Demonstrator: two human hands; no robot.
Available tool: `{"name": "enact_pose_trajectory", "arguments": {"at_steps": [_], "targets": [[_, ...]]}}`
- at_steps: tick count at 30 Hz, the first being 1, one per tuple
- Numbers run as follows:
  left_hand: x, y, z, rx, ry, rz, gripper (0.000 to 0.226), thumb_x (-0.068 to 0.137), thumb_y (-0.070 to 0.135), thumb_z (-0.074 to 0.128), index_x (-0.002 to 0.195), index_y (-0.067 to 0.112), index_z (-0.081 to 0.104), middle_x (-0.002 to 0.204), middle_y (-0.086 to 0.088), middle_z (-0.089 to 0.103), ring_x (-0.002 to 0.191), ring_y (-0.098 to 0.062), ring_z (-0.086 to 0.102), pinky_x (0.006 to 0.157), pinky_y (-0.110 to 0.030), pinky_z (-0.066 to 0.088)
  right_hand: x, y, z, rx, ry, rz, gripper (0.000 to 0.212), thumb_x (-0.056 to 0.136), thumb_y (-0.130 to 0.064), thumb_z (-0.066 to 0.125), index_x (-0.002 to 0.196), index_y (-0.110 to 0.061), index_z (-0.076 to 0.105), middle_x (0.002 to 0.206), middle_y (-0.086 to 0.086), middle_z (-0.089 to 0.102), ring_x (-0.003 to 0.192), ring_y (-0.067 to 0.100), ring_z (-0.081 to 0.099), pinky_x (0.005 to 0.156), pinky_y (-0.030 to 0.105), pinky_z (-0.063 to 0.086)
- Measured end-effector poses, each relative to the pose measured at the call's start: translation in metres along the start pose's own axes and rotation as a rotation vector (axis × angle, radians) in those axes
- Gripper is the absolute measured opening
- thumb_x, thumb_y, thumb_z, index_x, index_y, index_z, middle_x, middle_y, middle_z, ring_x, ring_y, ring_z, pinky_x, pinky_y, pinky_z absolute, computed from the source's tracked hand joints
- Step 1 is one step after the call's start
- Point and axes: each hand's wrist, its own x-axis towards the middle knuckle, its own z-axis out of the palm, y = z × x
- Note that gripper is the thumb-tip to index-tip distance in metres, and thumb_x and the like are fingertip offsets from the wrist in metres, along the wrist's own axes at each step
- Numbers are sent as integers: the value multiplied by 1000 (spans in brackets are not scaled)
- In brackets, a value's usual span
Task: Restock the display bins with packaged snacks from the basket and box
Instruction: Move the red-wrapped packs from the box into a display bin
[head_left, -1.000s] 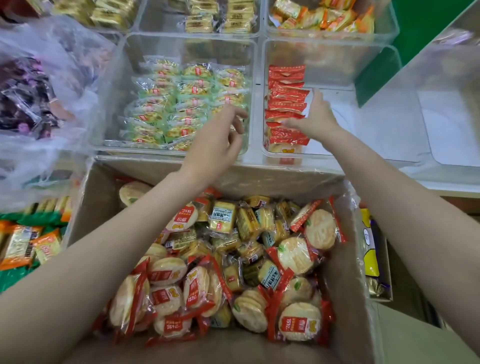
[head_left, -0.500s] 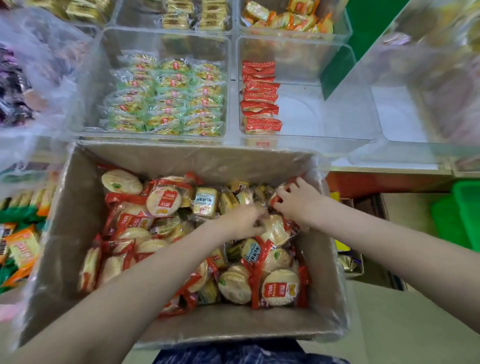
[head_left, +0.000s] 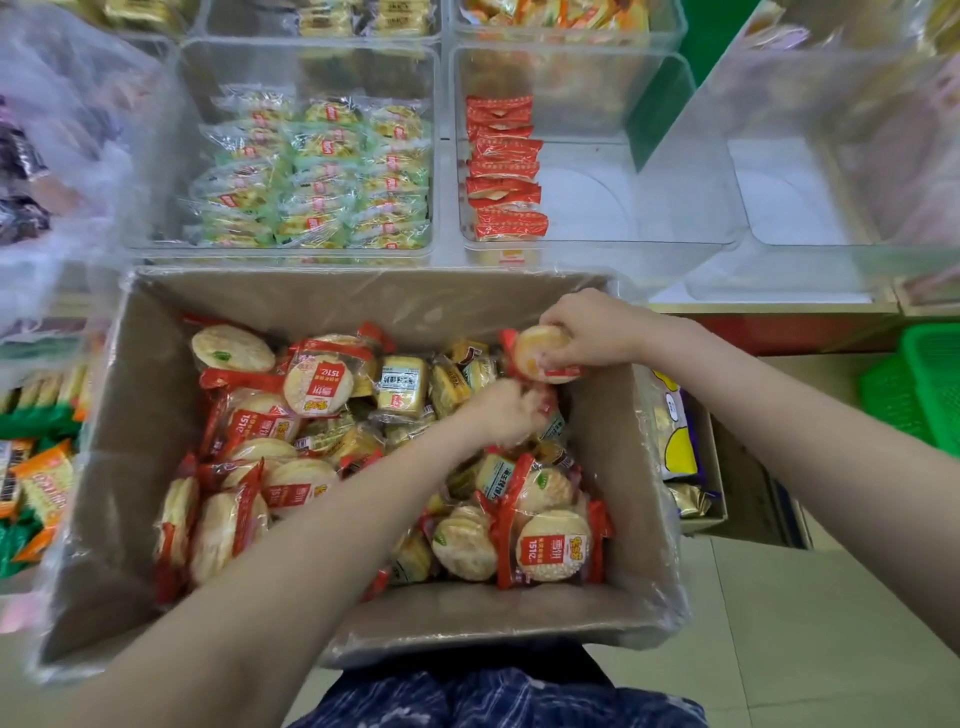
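Note:
A plastic-lined cardboard box (head_left: 130, 431) in front of me holds several red-wrapped round rice crackers and yellow square packets. My right hand (head_left: 597, 330) grips one red-wrapped round cracker (head_left: 540, 351) just above the box's far right corner. My left hand (head_left: 506, 415) is down among the packets right below it, fingers curled round a red-wrapped packet (head_left: 545, 402). Beyond the box stands a clear display bin (head_left: 597, 208) with one row of red packets (head_left: 504, 166) along its left side.
A clear bin (head_left: 306, 166) of green-wrapped crackers sits left of the red-packet bin. More clear bins stand behind and to the right. A green basket (head_left: 924, 395) is at the right edge. Snack shelves and a plastic bag (head_left: 57, 156) crowd the left.
Both hands came back from the display bins into the box. The right hand has lifted a red-wrapped cracker, and the left hand has closed on a packet.

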Motion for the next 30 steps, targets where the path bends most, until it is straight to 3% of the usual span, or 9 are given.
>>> {"name": "enact_pose_trajectory", "arguments": {"at_steps": [3, 6, 12, 14, 16, 20, 25, 27, 30], "targets": [[-10, -23, -33, -530, 50, -89, 32, 87, 10, 59, 117, 8, 49, 90, -2, 59, 70, -7, 57, 52, -12, 47, 0, 0, -8, 209, 163, 74, 38, 82, -29, 70, 110, -6, 58, 99, 4, 56, 91, 20, 52, 67, 28, 35], [-26, -50, -55, -883, 21, -178, 29, 87, 12, 61, 115, 6, 58, 95, -7, 68, 75, -14, 64, 66, -22, 52, 0, -1, -14, 497, 219, 90, 31, 84, -22, 69, 108, -6, 56, 100, 5, 59, 85, 16, 53, 65, 24, 39], [-42, -68, -56, -1252, -99, -212, 21, 97, 25, 39, 102, 17, 58, 92, -3, 69, 87, -19, 63, 82, -38, 50, -7, -15, 14, 1137, -82, 160, 28, 89, -9, 61, 116, -8, 54, 107, 7, 68, 90, 17, 68, 78, 31, 56], [-43, -66, -53, -1253, -151, -205, 24, 95, 30, 35, 101, 19, 56, 85, 0, 67, 80, -15, 62, 74, -32, 49, -9, -19, 23, 1021, -134, 106, 32, 88, -12, 64, 118, -11, 54, 108, 2, 65, 91, 14, 65, 76, 24, 53], [-42, -65, -53, -1181, -181, -213, 24, 94, 35, 35, 97, 21, 55, 79, 2, 61, 72, -12, 58, 67, -28, 46, -10, -22, 22, 616, -145, -47, 37, 86, -17, 67, 120, -11, 54, 108, -1, 55, 97, 13, 55, 78, 18, 46], [-48, -61, -61, -916, -388, -205, 46, 79, 59, 52, 105, 22, 60, 86, 5, 61, 75, -10, 52, 64, -22, 45, -9, -36, 26, 68, -128, -195, 41, 85, -26, 67, 124, -18, 56, 138, 6, 28, 125, 20, 31, 103, 34, 36], [-53, -57, -62, -573, -360, -256, 21, 84, 15, 66, 99, 24, 54, 104, 6, 62, 92, -3, 56, 83, -18, 44, -10, -53, 41, 158, 64, -251, 41, 81, -42, 69, 111, -18, 52, 134, 1, 34, 113, 16, 42, 92, 31, 42], [-53, -60, -64, -537, -291, -270, 38, 80, 15, 69, 114, 17, 51, 122, -1, 57, 103, -9, 56, 97, -27, 40, -4, -43, 37, 182, 20, -159, 43, 86, -50, 58, 114, -18, 53, 139, 5, 38, 118, 18, 43, 100, 36, 40], [-53, -68, -66, -437, -187, -306, 85, 80, 23, 71, 146, 8, 19, 147, -12, 33, 129, -27, 41, 106, -36, 35, 7, -22, 45, -302, -204, -1, 41, 94, -43, 48, 120, -13, 59, 152, 15, 25, 140, 32, 21, 116, 46, 17]]}}
